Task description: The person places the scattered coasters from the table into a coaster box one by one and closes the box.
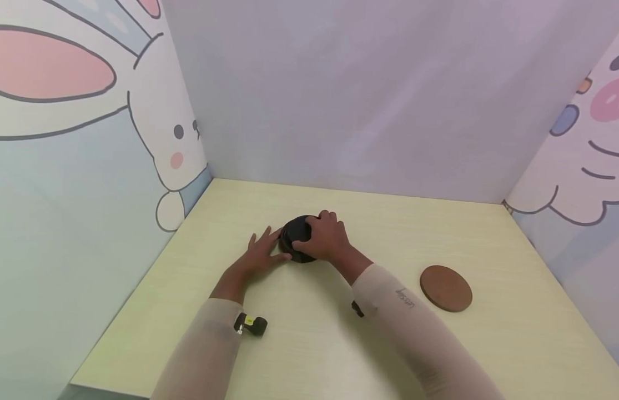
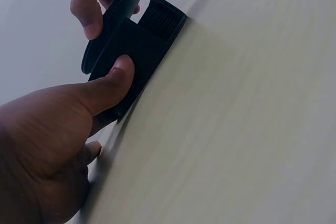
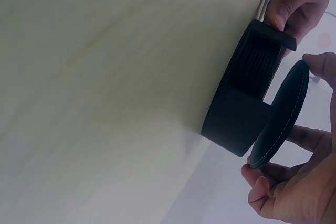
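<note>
A black round coaster holder (image 1: 292,242) sits on the pale table (image 1: 309,344), with ribbed black coasters stacked in it (image 3: 257,66). My left hand (image 1: 261,253) lies flat beside the holder (image 2: 149,45), its thumb (image 2: 113,82) pressing the holder's side. My right hand (image 1: 323,236) is over the holder and pinches one black stitched coaster (image 3: 281,114) by its edge, tilted up out of the holder (image 3: 236,116). In the left wrist view that black coaster (image 2: 113,24) stands on edge between the right hand's fingers (image 2: 86,9).
A brown round coaster (image 1: 446,288) lies flat on the table to the right. Panels with cartoon animals close in the left (image 1: 64,166), back and right (image 1: 589,166) sides. The table's front left edge (image 1: 109,383) is near.
</note>
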Action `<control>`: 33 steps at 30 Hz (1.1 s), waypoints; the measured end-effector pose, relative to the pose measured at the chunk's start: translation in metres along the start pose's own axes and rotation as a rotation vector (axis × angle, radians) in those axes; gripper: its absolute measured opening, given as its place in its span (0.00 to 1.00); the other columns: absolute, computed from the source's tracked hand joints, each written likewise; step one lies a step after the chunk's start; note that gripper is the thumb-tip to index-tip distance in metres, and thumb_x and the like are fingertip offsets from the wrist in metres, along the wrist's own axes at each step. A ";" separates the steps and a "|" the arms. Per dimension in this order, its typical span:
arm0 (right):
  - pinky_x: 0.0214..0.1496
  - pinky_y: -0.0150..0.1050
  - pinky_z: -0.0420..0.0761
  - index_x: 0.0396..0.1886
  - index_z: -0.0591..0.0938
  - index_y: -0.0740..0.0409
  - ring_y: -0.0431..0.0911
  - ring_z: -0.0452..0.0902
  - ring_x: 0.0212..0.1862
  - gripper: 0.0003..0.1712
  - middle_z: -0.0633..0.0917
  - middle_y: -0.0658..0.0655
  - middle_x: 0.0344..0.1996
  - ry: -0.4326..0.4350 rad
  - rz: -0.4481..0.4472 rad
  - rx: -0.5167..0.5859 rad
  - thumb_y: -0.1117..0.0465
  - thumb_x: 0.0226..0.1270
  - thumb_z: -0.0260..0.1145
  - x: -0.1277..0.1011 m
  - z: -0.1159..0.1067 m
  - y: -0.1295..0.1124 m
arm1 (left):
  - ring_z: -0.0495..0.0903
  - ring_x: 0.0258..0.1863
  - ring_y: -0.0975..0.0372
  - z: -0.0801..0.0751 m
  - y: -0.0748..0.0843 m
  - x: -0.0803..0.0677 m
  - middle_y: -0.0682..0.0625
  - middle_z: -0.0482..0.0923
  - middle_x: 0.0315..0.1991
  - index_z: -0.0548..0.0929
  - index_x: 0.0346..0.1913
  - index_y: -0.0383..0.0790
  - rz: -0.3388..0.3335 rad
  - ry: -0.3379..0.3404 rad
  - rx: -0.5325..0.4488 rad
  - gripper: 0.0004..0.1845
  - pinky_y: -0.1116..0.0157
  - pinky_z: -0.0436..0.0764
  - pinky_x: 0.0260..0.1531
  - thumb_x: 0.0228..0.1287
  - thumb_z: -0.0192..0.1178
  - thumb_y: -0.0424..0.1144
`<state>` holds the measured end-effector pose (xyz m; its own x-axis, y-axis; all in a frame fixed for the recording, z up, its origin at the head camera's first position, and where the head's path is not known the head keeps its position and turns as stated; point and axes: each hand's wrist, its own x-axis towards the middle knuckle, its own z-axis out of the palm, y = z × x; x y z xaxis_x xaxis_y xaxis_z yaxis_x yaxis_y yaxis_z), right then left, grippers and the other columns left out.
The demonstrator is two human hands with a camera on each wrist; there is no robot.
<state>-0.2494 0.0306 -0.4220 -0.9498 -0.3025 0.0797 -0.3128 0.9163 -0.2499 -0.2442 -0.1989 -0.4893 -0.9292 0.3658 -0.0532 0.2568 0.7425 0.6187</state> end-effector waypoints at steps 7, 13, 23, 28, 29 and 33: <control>0.65 0.60 0.81 0.75 0.81 0.48 0.59 0.75 0.67 0.43 0.81 0.64 0.63 -0.010 -0.029 -0.066 0.30 0.68 0.71 0.002 0.010 -0.001 | 0.38 0.92 0.41 0.001 0.000 0.001 0.40 0.53 0.90 0.53 0.90 0.46 -0.005 -0.008 0.011 0.48 0.34 0.29 0.88 0.79 0.63 0.59; 0.68 0.64 0.78 0.77 0.79 0.49 0.61 0.73 0.72 0.44 0.79 0.66 0.68 -0.024 -0.049 -0.056 0.30 0.71 0.69 0.000 0.009 -0.003 | 0.37 0.92 0.42 0.002 -0.002 0.002 0.41 0.53 0.90 0.53 0.90 0.49 -0.022 -0.008 0.008 0.48 0.35 0.28 0.88 0.78 0.64 0.60; 0.70 0.68 0.76 0.77 0.78 0.50 0.62 0.70 0.78 0.43 0.76 0.63 0.77 0.023 -0.068 -0.076 0.27 0.77 0.60 -0.002 0.002 0.003 | 0.36 0.92 0.43 0.003 -0.003 0.003 0.42 0.50 0.91 0.52 0.91 0.52 -0.052 -0.014 -0.003 0.50 0.36 0.27 0.88 0.77 0.63 0.64; 0.70 0.69 0.77 0.76 0.79 0.53 0.61 0.72 0.77 0.42 0.77 0.63 0.76 0.061 -0.057 -0.056 0.28 0.79 0.58 -0.003 -0.002 0.011 | 0.35 0.92 0.43 0.002 -0.002 0.001 0.41 0.49 0.91 0.52 0.91 0.52 -0.045 -0.013 -0.016 0.51 0.37 0.26 0.88 0.76 0.63 0.66; 0.70 0.68 0.77 0.75 0.79 0.54 0.61 0.72 0.77 0.43 0.77 0.63 0.75 0.070 -0.057 -0.054 0.27 0.79 0.58 -0.004 -0.003 0.013 | 0.35 0.92 0.43 0.002 -0.002 0.001 0.41 0.49 0.91 0.52 0.91 0.52 -0.042 -0.013 -0.017 0.51 0.36 0.27 0.88 0.76 0.63 0.66; 0.71 0.66 0.80 0.74 0.81 0.56 0.61 0.75 0.75 0.44 0.79 0.63 0.74 0.100 -0.055 -0.037 0.27 0.80 0.56 -0.007 -0.008 0.018 | 0.35 0.92 0.42 0.001 -0.003 0.001 0.40 0.48 0.91 0.52 0.91 0.52 -0.036 -0.008 -0.016 0.52 0.35 0.27 0.87 0.75 0.63 0.67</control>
<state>-0.2487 0.0509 -0.4193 -0.9263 -0.3264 0.1885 -0.3623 0.9087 -0.2071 -0.2459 -0.2000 -0.4922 -0.9356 0.3434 -0.0821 0.2188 0.7463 0.6287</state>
